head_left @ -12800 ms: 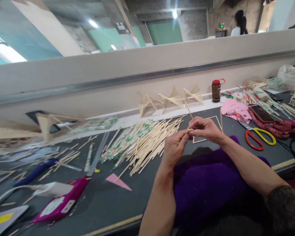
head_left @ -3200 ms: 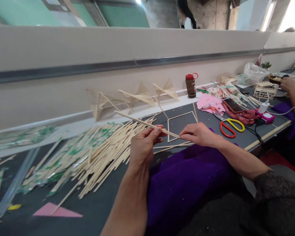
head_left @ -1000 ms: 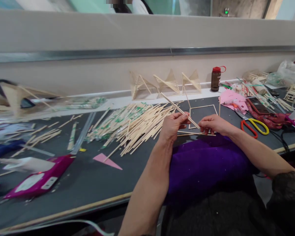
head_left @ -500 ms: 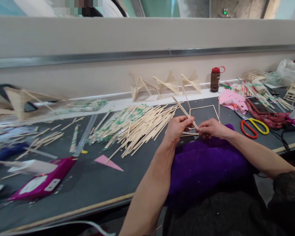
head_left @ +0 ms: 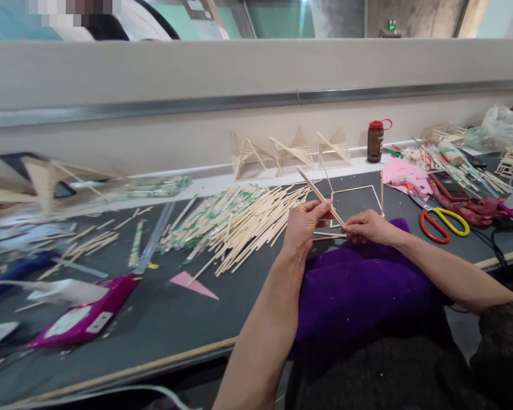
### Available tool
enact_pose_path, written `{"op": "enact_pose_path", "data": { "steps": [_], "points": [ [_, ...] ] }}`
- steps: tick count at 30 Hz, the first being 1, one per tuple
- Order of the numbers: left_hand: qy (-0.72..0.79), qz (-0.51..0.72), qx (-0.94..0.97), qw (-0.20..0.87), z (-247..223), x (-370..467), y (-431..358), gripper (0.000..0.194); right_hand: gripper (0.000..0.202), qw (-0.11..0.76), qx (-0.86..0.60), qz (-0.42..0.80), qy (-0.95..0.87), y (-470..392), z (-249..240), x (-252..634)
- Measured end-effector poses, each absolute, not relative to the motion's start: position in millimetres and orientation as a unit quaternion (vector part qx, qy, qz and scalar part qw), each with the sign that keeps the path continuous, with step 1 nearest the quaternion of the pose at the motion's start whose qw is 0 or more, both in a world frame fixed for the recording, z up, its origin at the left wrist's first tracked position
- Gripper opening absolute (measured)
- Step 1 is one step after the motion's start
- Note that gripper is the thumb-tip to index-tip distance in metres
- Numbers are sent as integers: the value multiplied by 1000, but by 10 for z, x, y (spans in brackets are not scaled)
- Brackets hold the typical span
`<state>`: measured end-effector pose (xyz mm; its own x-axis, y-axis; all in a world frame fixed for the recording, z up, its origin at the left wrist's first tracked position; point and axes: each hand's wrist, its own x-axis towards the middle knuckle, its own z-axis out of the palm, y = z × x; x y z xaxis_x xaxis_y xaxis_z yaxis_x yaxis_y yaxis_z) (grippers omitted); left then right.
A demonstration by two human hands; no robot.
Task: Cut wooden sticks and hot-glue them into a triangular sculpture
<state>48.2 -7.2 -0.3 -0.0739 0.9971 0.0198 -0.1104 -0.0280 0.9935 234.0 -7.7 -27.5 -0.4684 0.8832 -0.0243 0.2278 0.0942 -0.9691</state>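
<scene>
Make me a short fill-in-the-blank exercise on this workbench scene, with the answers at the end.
1. The thin sticks are gripped partway along by the ____ hand, while the right hand is at their lower end.
2. The scissors have one yellow handle and one ____ handle.
3. The flat pink paper on the left part of the table is shaped like a ____.
4. The cloth just below the two hands is coloured ____.

Missing words: left; red; triangle; purple.

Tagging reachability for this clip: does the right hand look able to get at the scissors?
Likely yes: the scissors lie to its right, largely uncovered, though the right hand is occupied with the thin sticks.
</scene>
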Motion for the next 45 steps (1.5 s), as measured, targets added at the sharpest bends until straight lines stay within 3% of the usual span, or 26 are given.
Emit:
{"op": "enact_pose_path", "data": {
  "steps": [8, 25, 29, 34, 40, 45],
  "points": [
    [482, 567, 473, 472, -16, 473, -68, 52, 28, 303, -423, 440, -732, -84, -350, 2337],
    [468, 566, 504, 454, -13, 492, -103, 46, 37, 299, -405, 496, -708, -59, -375, 2347],
    [454, 616, 485, 423, 52, 463, -127, 39, 40, 286, -397, 502, -713, -37, -367, 2383],
    [442, 695, 405, 397, 140, 286, -87, 45, 37, 254, -405, 502, -721, -22, -380, 2431],
    [450, 711, 373, 392, 136, 182, -28, 34, 31, 239, -421, 484, -729, -41, -359, 2429],
    [456, 719, 374, 368, 114, 157, 6, 41, 30, 239, -422, 464, -741, -58, -341, 2426]
  ]
}}
